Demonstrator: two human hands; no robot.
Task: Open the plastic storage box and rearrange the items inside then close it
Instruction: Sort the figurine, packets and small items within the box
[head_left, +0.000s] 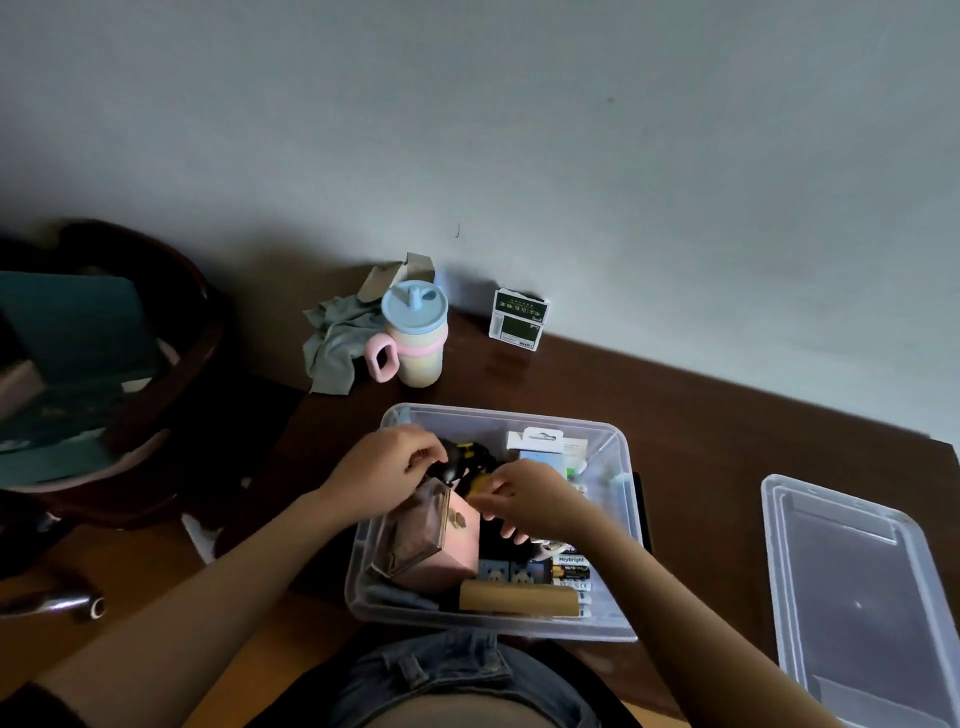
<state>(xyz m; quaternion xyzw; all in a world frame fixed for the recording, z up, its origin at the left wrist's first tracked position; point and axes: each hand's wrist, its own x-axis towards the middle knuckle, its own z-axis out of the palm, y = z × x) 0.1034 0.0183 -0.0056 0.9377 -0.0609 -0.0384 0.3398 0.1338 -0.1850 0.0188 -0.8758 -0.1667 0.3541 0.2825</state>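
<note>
The clear plastic storage box (621, 452) stands open at the table's near edge, full of small items. Its clear lid (852, 587) lies flat on the table to the right. My left hand (384, 465) reaches into the box's far left part and pinches a black and yellow object (467, 460). My right hand (535, 499) is inside the middle of the box with curled fingers; what it holds is hidden. A pink box with a clear case (431, 535) leans at the left. A pack of batteries (571, 569), a brown roll (519, 597) and a white carded pack (545, 444) also lie inside.
A pastel cup with a blue lid and pink handle (413, 332) stands behind the box beside a grey cloth (335, 345). A green and white carton (519, 319) sits by the wall. A dark chair (104, 374) with things on it is at the left.
</note>
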